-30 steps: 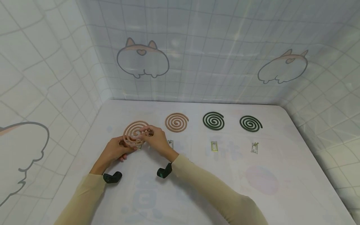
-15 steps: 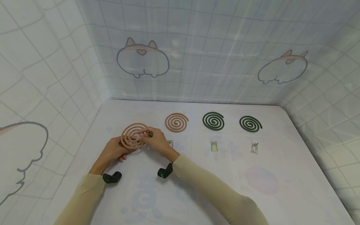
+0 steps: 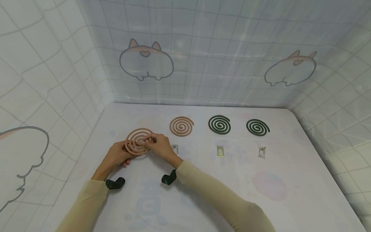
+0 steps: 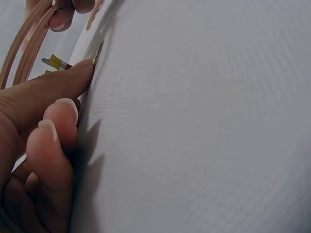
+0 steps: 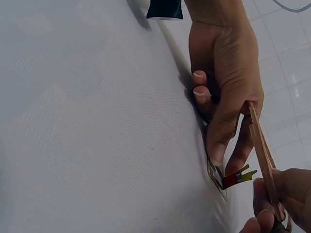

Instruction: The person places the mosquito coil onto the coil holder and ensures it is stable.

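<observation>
In the head view a tan mosquito coil (image 3: 134,140) hangs tilted above the table's left part. My right hand (image 3: 160,146) pinches it near its centre. My left hand (image 3: 117,154), partly behind the coil, holds a small metal coil stand (image 5: 231,180) down on the table between thumb and fingers. The stand's upright prong, red and yellow, points toward the coil in the right wrist view, with a small gap between them. Only the prong and an edge of the stand show beside the thumb (image 4: 77,80) in the left wrist view.
Right of my hands lie another tan coil (image 3: 181,126) and two dark green coils, (image 3: 219,124) in a row. Nearer me are three more metal stands, a silver one (image 3: 175,150), a yellowish one (image 3: 220,151) and another silver one (image 3: 262,152). Patterned cloth walls surround the white table.
The tan coil has come down slightly toward the stand, and my right hand has moved a little lower with it. My left hand has stayed nearly still.
</observation>
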`<state>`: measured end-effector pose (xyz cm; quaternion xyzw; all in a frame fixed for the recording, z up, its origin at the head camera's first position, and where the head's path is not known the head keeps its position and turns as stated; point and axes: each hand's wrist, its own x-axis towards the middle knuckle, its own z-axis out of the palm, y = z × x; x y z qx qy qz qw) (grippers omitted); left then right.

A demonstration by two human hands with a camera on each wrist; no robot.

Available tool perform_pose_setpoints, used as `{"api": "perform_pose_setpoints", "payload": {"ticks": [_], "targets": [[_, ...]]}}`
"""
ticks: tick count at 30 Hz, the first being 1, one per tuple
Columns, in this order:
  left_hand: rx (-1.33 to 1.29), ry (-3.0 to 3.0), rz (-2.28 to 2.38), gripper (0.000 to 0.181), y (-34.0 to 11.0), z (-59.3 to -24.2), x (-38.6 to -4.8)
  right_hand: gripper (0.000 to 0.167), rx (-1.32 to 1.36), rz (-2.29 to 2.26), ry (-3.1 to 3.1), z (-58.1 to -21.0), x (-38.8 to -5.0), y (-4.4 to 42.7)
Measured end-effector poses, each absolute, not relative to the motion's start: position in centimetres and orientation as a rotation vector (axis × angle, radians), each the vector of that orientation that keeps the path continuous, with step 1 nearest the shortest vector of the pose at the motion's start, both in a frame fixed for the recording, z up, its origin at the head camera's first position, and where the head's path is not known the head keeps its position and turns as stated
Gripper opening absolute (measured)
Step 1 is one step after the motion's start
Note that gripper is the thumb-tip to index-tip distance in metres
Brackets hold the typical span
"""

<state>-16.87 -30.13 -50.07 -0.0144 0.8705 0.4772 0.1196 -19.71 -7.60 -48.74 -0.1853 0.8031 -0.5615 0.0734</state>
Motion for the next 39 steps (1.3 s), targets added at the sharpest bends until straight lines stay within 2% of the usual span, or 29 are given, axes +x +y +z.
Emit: {"api": "perform_pose_setpoints", "payload": {"ticks": [11,23,32,39], "targets": [[-0.044,2.552,1.388,0.039,-30.09,-49.98,-16.76,0.016,-0.547,-1.63,2.499,-48.99,-19.89,-7.95],[-0.053,2.552,1.36,0.052,-30.16,-49.93,-16.84,0.014,-0.55,-1.624,2.572,-49.06,-20.0,-8.4],[-0.061,2.554,1.397,0.043,-30.08,-49.84,-16.74,0.014,-0.537,-1.618,2.576,-48.68,-19.93,-8.32],[-0.084,2.556,1.373,0.049,-29.99,-49.67,-16.54,0.014,-0.532,-1.615,2.582,-48.55,-19.9,-8.48]]}}
